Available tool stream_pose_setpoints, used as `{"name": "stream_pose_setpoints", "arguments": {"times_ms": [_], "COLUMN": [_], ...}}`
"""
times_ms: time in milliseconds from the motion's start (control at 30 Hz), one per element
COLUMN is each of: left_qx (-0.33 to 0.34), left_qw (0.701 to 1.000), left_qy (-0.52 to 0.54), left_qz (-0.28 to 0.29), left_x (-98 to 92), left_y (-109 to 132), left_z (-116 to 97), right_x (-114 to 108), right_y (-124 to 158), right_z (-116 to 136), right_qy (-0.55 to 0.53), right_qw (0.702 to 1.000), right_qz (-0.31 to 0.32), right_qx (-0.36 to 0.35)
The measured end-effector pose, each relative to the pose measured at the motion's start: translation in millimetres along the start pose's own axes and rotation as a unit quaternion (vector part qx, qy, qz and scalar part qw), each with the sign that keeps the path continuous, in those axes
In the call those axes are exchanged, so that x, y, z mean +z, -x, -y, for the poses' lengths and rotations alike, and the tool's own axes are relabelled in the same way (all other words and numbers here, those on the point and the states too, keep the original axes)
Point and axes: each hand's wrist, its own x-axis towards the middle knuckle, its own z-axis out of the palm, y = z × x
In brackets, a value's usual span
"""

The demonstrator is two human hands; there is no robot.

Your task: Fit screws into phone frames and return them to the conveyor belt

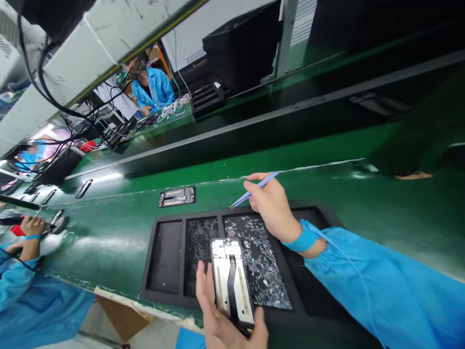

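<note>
My left hand (225,325) grips an opened phone (222,276) by its lower end, fingers on one edge and thumb on the other. A dark flex strip runs down the phone's silvery inside. Pinched in my right hand (271,203) is a pair of lilac tweezers (250,193), their tips pointing down and left above the tray's far rim. Beneath both hands lies a black foam tray (220,223) with several compartments. Small shiny metal parts (267,276) fill one compartment, and small dark parts (201,230) lie in the one left of it. The phone covers part of both.
Beyond the tray, another opened phone (177,197) lies on the green bench (109,242). A co-worker's hand (32,227) works at the far left. More phones lie farther along the bench. A blue-clad person (156,89) sits across, below an overhead beam with hanging cables (69,109).
</note>
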Motion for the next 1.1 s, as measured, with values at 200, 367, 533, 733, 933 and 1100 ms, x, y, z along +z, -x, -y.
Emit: {"name": "stream_pose_setpoints", "arguments": {"times_ms": [200, 367, 533, 733, 933, 1100], "left_qx": [-0.014, -0.008, -0.024, -0.028, 0.089, 0.134], "left_qw": [0.997, 0.997, 0.994, 0.985, 0.928, 0.88], "left_qy": [0.078, 0.022, -0.019, -0.043, -0.043, -0.058], "left_qz": [-0.005, 0.075, 0.101, 0.166, 0.359, 0.452], "left_x": [-10.2, 25.3, 123.8, 183.8, 86.4, -33.3], "left_y": [-60.6, -218.3, -344.9, -384.8, -379.6, -329.2], "left_z": [-1.9, 1.7, 9.5, 18.6, 45.8, 118.6], "right_x": [-5.2, -7.5, -11.7, -17.3, -38.3, -67.1], "right_y": [-6.6, -13.5, -13.9, -16.6, -7.5, 17.1], "right_z": [5.2, 7.3, 6.4, 12.3, 41.8, 43.9], "right_qy": [-0.063, -0.088, -0.072, -0.008, 0.104, 0.351], "right_qw": [0.993, 0.983, 0.983, 0.982, 0.969, 0.847], "right_qz": [-0.087, -0.101, -0.055, 0.059, 0.184, 0.347], "right_qx": [0.053, 0.123, 0.158, 0.177, 0.13, -0.195]}}
